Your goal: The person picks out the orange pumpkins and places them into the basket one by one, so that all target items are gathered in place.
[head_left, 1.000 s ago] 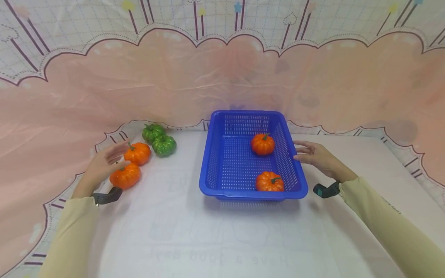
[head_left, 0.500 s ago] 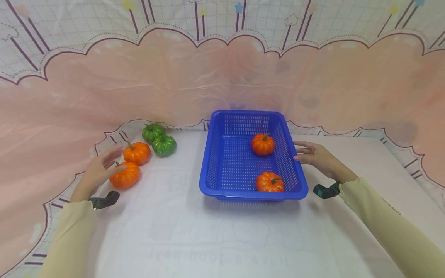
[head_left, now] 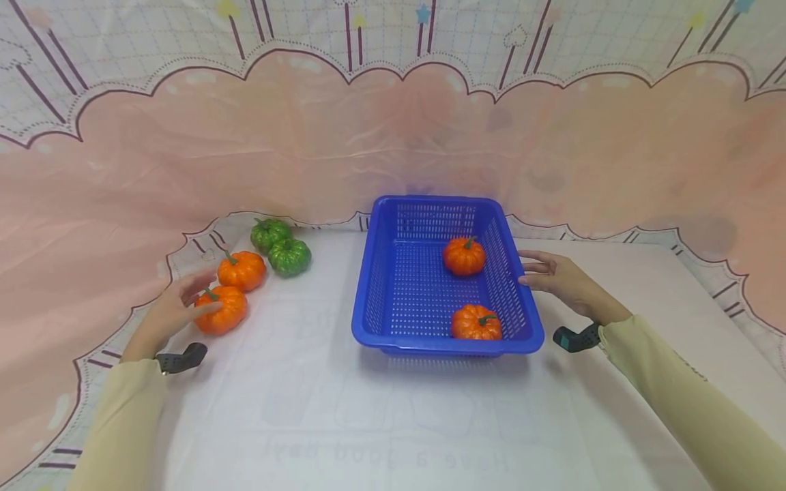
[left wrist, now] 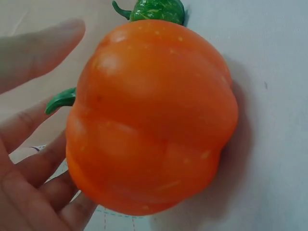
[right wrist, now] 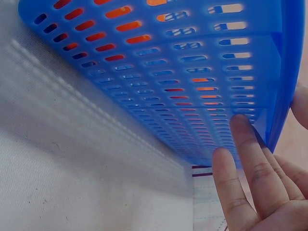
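My left hand [head_left: 168,315] is at the near orange pumpkin [head_left: 226,314], thumb and fingers spread about its stem side. In the left wrist view the thumb stands apart from this pumpkin [left wrist: 151,120], and the fingers lie along its far side; whether they touch it is unclear. Another orange pumpkin [head_left: 243,271] sits just behind. At the right, my right hand [head_left: 568,281] is against the side of a blue basket [head_left: 376,286]. Its straight fingers [right wrist: 260,178] lie along the slotted outer wall [right wrist: 159,72], and the thumb is near the rim.
Two orange pumpkins, one farther back [head_left: 464,256] and one in front [head_left: 476,322], sit inside the basket. Two green pumpkins, one behind [head_left: 270,235] and one in front [head_left: 290,257], stand at the back left. A patterned cloth [head_left: 344,150] rises behind the white table surface [head_left: 319,409].
My left hand has drawn back slightly toward me and lowered beside the near orange pumpkin. The right hand, basket and pumpkins have stayed in place.
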The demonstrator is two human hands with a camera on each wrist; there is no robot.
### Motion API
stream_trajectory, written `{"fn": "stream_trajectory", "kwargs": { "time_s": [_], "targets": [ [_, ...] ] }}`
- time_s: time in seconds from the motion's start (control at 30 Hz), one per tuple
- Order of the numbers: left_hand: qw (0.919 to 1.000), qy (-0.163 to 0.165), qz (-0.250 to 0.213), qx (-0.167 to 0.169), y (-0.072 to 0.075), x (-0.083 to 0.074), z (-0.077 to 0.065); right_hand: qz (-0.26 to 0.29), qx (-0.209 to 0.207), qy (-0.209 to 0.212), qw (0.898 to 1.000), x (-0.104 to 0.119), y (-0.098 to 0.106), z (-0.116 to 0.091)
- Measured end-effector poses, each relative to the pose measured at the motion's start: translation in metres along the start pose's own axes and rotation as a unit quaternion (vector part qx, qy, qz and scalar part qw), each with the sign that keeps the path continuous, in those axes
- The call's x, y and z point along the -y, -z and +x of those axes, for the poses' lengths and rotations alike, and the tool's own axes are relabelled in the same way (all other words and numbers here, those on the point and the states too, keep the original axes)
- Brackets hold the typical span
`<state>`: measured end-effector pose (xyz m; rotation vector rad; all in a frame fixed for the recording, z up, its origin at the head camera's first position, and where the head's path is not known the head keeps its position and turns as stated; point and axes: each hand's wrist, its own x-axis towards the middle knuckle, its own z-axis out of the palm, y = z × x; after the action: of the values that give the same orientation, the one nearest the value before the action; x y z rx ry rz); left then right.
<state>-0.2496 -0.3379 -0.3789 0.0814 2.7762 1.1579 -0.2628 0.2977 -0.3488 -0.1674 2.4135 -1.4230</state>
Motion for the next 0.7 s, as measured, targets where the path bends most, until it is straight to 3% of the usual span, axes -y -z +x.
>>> {"fn": "stream_trajectory", "kwargs": {
  "time_s": [0.27, 0.7],
  "targets": [
    [0.9991, 0.010, 0.022, 0.035, 0.0005, 0.0047, -0.0003, 0.004, 0.000, 0.000, 1.000, 0.0013, -0.0003, -0.0003],
    [0.9980, 0.005, 0.025, 0.058, -0.0006, 0.0086, -0.0075, 0.003, -0.002, 0.004, 1.000, -0.0008, -0.0010, -0.0005]
  ]
}}
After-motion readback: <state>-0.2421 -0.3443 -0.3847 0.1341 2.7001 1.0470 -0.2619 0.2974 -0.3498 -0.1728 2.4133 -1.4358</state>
